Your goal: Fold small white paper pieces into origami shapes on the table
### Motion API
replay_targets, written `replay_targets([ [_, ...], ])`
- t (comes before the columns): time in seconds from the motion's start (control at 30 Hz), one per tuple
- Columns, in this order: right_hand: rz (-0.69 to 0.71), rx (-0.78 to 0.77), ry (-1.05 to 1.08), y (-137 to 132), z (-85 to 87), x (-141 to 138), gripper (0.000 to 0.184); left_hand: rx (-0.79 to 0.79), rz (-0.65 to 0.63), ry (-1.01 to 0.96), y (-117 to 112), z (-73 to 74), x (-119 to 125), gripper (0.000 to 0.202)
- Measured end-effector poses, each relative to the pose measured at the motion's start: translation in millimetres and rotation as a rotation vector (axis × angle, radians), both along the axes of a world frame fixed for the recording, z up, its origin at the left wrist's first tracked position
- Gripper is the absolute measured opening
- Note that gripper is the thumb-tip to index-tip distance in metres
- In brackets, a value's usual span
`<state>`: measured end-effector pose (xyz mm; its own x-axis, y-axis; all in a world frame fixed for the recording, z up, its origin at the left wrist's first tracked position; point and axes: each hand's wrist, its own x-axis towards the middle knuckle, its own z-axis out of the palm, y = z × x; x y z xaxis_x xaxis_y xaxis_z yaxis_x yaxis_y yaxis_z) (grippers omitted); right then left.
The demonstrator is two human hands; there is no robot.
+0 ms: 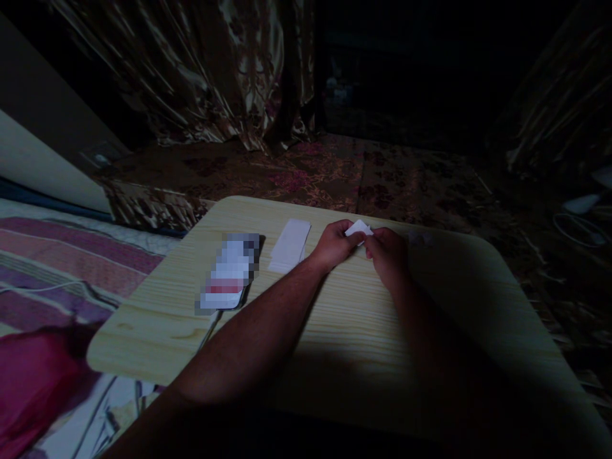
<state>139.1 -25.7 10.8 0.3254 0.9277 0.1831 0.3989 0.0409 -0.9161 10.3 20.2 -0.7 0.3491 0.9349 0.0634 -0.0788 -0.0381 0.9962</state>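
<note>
Between my two hands, over the far part of the wooden table (335, 325), is a small piece of folded white paper (358, 227). My left hand (336, 244) pinches its left side, thumb on top. On the paper's right edge, my right hand (388, 250) has its fingers closed, partly in shadow. A stack of white paper strips (289, 243) lies on the table to the left of my left hand. Farther left rests a phone (229, 271) with a blurred-out screen and a cable (209, 331) running from its near end.
Small pale pieces (421, 238) lie dimly right of my right hand. A bed with a striped cover (71, 268) and a pink cloth (38, 382) adjoins the table's left side. Beyond the table stands a ledge with patterned cloth (296, 172), below a shiny curtain (248, 70).
</note>
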Motion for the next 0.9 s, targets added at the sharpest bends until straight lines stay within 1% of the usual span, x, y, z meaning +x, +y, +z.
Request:
replay_targets([
  [0.23, -0.001, 0.005, 0.025, -4.5, 7.1, -4.7, 0.016, -0.015, -0.007, -0.006, 0.5, -1.8, 0.0, 0.024],
  [0.43, 0.013, -0.009, 0.086, -5.8, 9.4, -6.0, 0.014, -0.07, -0.016, -0.074, -0.2, -0.4, 0.2, 0.024],
  [0.57, 0.026, -0.009, 0.095, -5.1, 8.1, -5.9, 0.012, -0.07, -0.024, -0.091, -0.4, -0.6, 0.1, 0.022],
  [0.77, 0.085, 0.001, 0.004, -1.9, 1.8, -0.5, 0.016, -0.09, -0.05, -0.102, 0.7, -1.8, -0.3, 0.022],
  [0.9, 0.109, 0.015, -0.011, -0.6, -0.4, 2.3, 0.017, -0.084, -0.055, -0.104, 0.1, -1.4, 0.0, 0.022],
])
